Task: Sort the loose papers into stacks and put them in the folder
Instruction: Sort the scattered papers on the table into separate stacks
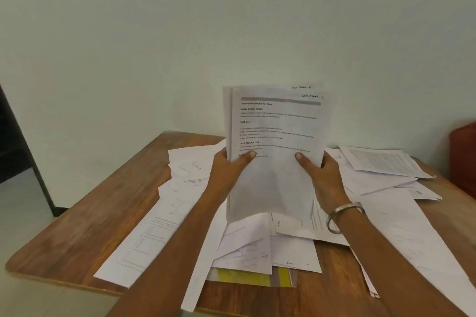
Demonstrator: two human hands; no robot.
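I hold a stack of printed papers (pixel 275 136) upright above the table, its lower edge resting among the loose sheets. My left hand (pixel 229 170) grips its left edge and my right hand (pixel 324 175) grips its right edge, thumbs on the front page. The front page has typed headings and a handwritten "SECTION-1" at its top right. Loose white papers (pixel 164 216) lie scattered across the wooden table (pixel 85 219). A yellow folder (pixel 244 278) with a clear cover peeks out from under sheets near the front edge.
More loose sheets (pixel 381 162) pile up at the right rear of the table. A red-brown object (pixel 463 157) stands at the far right edge. A plain pale wall runs behind the table, with a dark doorway (pixel 15 147) to the left.
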